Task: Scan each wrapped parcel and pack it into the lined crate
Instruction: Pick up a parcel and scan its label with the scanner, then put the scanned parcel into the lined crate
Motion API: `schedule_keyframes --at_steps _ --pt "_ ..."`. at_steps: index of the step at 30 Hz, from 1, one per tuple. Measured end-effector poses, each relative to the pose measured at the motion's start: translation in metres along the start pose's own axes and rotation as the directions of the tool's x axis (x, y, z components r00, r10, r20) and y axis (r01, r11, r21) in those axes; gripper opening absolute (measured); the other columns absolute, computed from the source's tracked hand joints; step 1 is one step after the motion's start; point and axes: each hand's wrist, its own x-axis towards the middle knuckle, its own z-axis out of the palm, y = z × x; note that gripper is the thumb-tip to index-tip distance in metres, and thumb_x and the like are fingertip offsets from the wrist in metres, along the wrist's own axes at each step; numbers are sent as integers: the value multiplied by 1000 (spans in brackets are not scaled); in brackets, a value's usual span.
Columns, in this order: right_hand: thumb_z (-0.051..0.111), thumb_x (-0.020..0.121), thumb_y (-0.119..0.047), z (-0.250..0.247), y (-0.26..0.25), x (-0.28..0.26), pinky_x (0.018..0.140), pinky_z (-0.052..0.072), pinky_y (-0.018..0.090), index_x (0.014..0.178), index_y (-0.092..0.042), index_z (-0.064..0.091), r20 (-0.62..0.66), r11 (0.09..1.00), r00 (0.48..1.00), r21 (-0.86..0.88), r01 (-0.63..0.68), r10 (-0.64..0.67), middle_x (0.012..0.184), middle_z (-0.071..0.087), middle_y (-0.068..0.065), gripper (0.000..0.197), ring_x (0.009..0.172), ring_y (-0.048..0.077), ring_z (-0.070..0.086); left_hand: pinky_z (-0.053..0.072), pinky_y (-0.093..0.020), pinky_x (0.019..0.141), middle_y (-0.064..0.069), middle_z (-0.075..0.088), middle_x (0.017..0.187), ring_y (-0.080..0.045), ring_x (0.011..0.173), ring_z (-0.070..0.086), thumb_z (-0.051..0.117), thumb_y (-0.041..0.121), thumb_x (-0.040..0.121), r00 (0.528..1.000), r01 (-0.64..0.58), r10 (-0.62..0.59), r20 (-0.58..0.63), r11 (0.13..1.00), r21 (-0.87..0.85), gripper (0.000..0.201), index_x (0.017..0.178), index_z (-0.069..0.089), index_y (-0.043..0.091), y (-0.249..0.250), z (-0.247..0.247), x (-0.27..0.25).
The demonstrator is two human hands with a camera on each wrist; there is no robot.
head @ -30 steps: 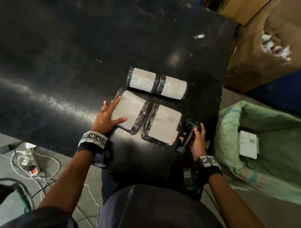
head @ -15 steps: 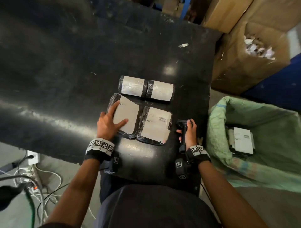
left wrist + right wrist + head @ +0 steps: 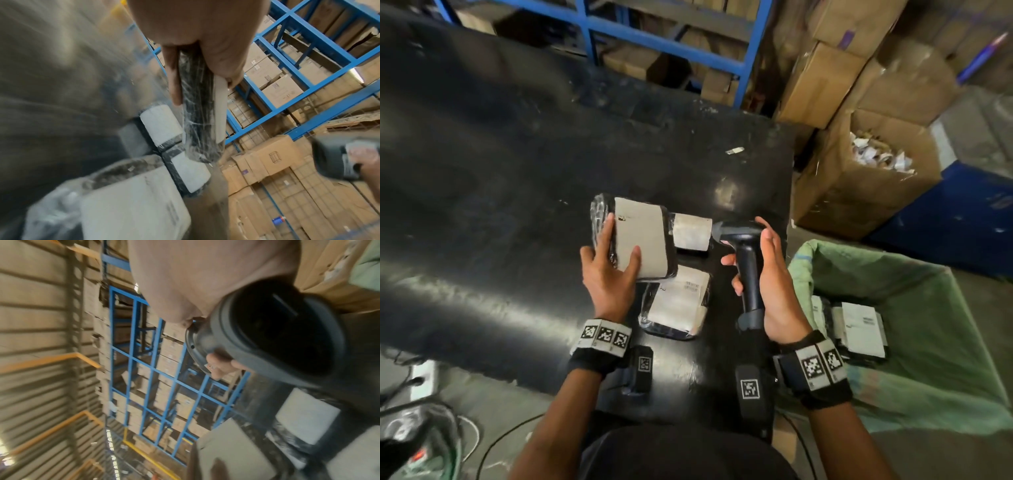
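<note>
Since a moment ago I have lifted the flat black-wrapped parcel with the white label [image 3: 642, 245] off the black table [image 3: 500, 192], where my left hand [image 3: 607, 274] was lying flat on it, and I have raised the black handheld barcode scanner [image 3: 746, 260] from the table edge.

From the head view, my left hand grips the parcel from below, thumb pressed on the label's near corner and fingers curled round its left edge, label facing up. My right hand [image 3: 770, 277] is wrapped round the scanner's handle, fingers curled at the front, its head just right of the parcel. A second flat labelled parcel [image 3: 678, 301] lies on the table beneath my hands, and a rolled labelled parcel [image 3: 691, 233] lies beyond it, half hidden. To my right, packed parcels [image 3: 859, 329] lie in the crate with the green woven liner [image 3: 914, 274].

The left wrist view shows the held parcel [image 3: 197, 110] edge-on, pinched between thumb [image 3: 224, 48] and fingers [image 3: 172, 78], with two rolled parcels [image 3: 174, 146] on the table below.

The right wrist view shows my fingertips [image 3: 216, 363] closed round the scanner [image 3: 277, 337] just under its head; the picture is blurred.
</note>
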Motion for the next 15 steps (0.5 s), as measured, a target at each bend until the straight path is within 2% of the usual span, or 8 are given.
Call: schedule_keyframes --at_steps 2,4,7,9,12,13,15 --pt "36 102 -45 8 -14 -10 46 44 29 133 -44 46 27 999 999 30 23 -24 97 74 -5 32 77 16 67 46 -28 86 -10 47 101 -18 85 51 75 34 84 1000 -17 16 -17 998 -60 72 150 45 36 19 14 -5" --pt "37 103 -43 11 -22 -19 44 44 27 137 -39 45 49 997 998 72 40 -43 103 72 0 36 78 16 68 50 -35 90 -12 49 104 -23 89 57 78 28 85 999 -30 27 -34 994 -107 74 150 45 34 35 27 -12" --pt "38 100 -45 10 -30 -28 43 44 27 139 -36 44 81 993 994 99 65 -73 105 69 7 40 74 15 66 49 -44 99 -17 54 114 -36 108 62 79 26 85 998 -43 34 -54 983 -177 73 150 46 32 48 40 -22" --pt "39 96 -48 6 -33 -31 42 45 27 140 -35 43 101 991 991 111 78 -90 105 68 10 46 73 16 64 47 -38 103 -17 55 118 -35 116 61 78 24 86 997 -69 59 -52 975 -211 70 149 47 30 54 44 -27" --pt "40 93 -51 1 -36 -33 41 46 25 143 -33 41 136 989 986 126 76 -93 105 64 19 52 64 14 62 39 -9 107 -17 54 126 -30 127 57 77 21 87 993 -111 103 -49 966 -235 69 149 48 24 58 48 -33" --pt "39 93 -51 1 -36 -34 40 46 24 143 -32 40 141 989 986 129 74 -92 107 62 21 53 62 13 62 36 -6 106 -17 54 128 -29 128 56 76 22 88 993 -119 112 -42 965 -236 68 150 47 24 58 49 -34" --pt "39 94 -51 0 -36 -33 40 46 24 143 -31 40 145 988 984 133 84 -103 111 61 23 53 63 14 62 42 -16 102 -16 54 125 -29 122 58 74 28 88 992 -122 120 -22 968 -220 69 150 45 28 59 49 -36"
